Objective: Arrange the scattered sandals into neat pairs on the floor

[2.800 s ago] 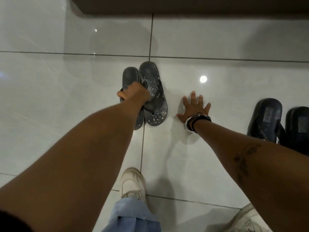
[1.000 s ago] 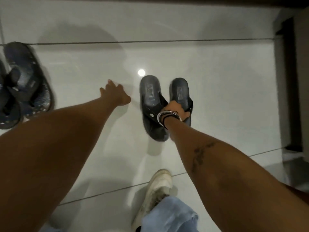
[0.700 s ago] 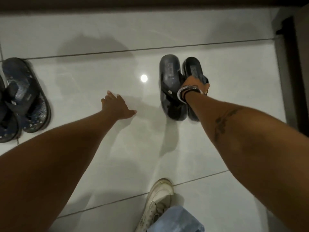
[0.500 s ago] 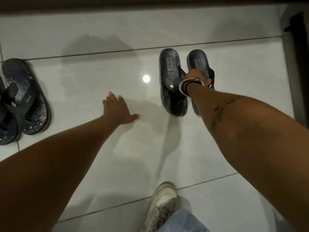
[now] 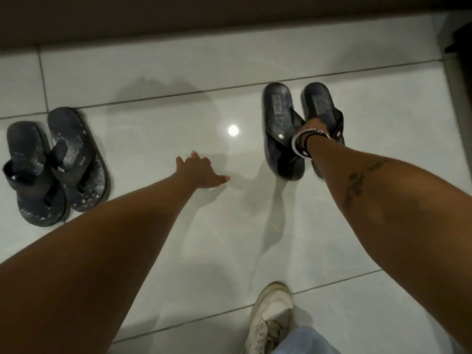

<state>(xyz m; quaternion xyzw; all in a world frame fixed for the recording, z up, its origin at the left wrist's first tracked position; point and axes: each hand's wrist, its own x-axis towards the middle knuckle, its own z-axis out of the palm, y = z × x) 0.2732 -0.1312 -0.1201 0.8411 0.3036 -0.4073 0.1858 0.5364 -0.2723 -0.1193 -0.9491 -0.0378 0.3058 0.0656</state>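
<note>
Sandals, two pairs, all dark, on glossy white floor tile (image 5: 255,238). Right-hand pair: left slide (image 5: 279,129) and right slide (image 5: 322,108) lie side by side, parallel, heels toward the far wall, a narrow gap between them, near the grout line beyond. Right hand (image 5: 315,125), wrist ringed with bracelets (image 5: 302,143), sits at the straps where the two slides meet; fingers are hidden behind the wrist, so I cannot tell whether they pinch a strap or just press on it. The right slide's near end is covered by the forearm.

Left-hand pair: two flip-flops (image 5: 55,164) well apart from the slides, close to the left edge. They touch and overlap slightly, both angled, near ends not level.

Left hand (image 5: 201,172) between the two pairs, spread flat with fingers extended, low over or on the tile; it holds nothing and looks like a brace for balance.

Near edge: one white sneaker (image 5: 272,316) and a pale blue trouser cuff (image 5: 301,341). Dark wall base (image 5: 178,19) across the top.

Judgement: step in hand is the final squaring of the slide pair, which looks nearly done. Next move likely calls for letting go cleanly without dragging a slide askew. Flip-flops could use a small nudge to straighten and level them.
</note>
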